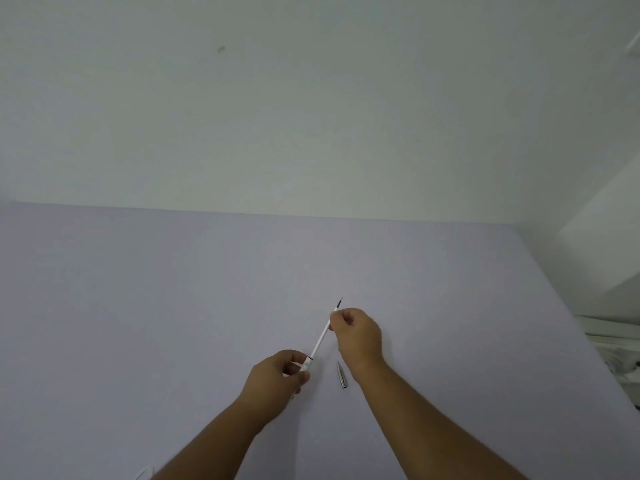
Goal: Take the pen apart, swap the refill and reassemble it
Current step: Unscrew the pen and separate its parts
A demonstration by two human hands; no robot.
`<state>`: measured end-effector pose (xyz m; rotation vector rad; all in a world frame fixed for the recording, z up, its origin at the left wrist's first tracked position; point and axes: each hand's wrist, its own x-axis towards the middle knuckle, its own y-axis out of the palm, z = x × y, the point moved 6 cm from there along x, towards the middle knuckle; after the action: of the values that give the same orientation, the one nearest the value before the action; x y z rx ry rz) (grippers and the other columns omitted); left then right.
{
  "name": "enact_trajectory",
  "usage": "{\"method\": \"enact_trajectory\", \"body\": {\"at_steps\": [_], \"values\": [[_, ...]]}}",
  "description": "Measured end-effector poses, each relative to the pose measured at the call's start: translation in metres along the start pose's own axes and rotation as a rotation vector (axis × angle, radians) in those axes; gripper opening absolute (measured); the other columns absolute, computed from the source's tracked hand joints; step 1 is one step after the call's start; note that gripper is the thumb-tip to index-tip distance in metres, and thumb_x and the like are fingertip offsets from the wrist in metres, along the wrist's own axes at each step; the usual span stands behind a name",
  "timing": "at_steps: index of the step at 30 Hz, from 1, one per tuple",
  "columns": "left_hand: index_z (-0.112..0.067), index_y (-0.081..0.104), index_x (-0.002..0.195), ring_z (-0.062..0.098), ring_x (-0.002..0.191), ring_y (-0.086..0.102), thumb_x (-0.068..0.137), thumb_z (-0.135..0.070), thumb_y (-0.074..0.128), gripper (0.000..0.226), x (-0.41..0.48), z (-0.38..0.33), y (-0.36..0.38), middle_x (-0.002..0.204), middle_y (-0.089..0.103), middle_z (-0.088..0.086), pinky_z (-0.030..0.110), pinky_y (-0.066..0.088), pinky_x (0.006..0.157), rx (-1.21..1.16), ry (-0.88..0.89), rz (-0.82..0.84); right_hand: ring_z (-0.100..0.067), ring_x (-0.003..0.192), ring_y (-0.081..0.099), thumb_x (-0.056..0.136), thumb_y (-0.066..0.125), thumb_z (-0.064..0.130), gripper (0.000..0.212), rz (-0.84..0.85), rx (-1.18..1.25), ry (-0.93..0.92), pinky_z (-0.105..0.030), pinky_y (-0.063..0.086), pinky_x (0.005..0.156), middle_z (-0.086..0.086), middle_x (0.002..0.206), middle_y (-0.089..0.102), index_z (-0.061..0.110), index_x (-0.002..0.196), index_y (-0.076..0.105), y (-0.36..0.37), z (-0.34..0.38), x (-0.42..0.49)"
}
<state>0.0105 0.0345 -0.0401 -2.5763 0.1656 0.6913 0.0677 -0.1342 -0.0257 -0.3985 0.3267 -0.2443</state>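
My left hand [277, 379] grips the white pen barrel [307, 364] near its open end. A thin white refill [321, 341] with a dark tip sticks out of the barrel, slanting up and to the right. My right hand [356, 336] pinches the refill close to its tip, between thumb and forefinger. The pen's grey metal tip cone [341, 374] lies loose on the lilac table [173, 306], just right of my left hand and below my right wrist.
A white wall rises behind the table's far edge. A white cabinet or sill [602, 258] stands past the table's right edge. A bit of white cord [143, 473] shows at the bottom edge, left of my left forearm.
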Motion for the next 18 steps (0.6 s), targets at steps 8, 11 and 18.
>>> {"method": "enact_trajectory", "body": {"at_steps": [8, 11, 18], "values": [[-0.034, 0.066, 0.087, 0.004, 0.055, 0.062, 0.087, -0.021, 0.065, 0.012, -0.007, -0.008, 0.008, 0.077, 0.068, -0.003, 0.012, 0.046, 0.047, -0.001, 0.041, 0.001, -0.007, 0.061, 0.054, 0.086, 0.058, 0.027, 0.022, 0.02, 0.098, 0.023, -0.02, 0.042, 0.057, 0.008, 0.072, 0.067, 0.026, 0.064, 0.062, -0.012, -0.007, -0.009], [-0.032, 0.065, 0.09, 0.005, 0.055, 0.06, 0.088, -0.021, 0.064, 0.011, -0.009, -0.013, 0.011, 0.074, 0.067, -0.004, 0.012, 0.046, 0.046, -0.016, 0.056, -0.001, -0.005, 0.062, 0.053, 0.086, 0.059, 0.027, 0.018, 0.098, 0.086, 0.006, -0.022, 0.043, 0.062, 0.009, 0.072, 0.066, 0.023, 0.068, 0.064, -0.01, -0.009, -0.015], [-0.03, 0.061, 0.102, 0.011, 0.065, 0.065, 0.09, -0.022, 0.061, 0.014, -0.01, -0.022, 0.015, 0.081, 0.069, -0.002, 0.018, 0.051, 0.051, -0.031, 0.052, 0.007, -0.005, 0.059, 0.048, 0.081, 0.067, 0.024, 0.019, 0.274, 0.063, 0.023, -0.02, 0.041, 0.061, 0.009, 0.062, 0.055, 0.021, 0.064, 0.06, 0.0, -0.016, -0.029]]}}
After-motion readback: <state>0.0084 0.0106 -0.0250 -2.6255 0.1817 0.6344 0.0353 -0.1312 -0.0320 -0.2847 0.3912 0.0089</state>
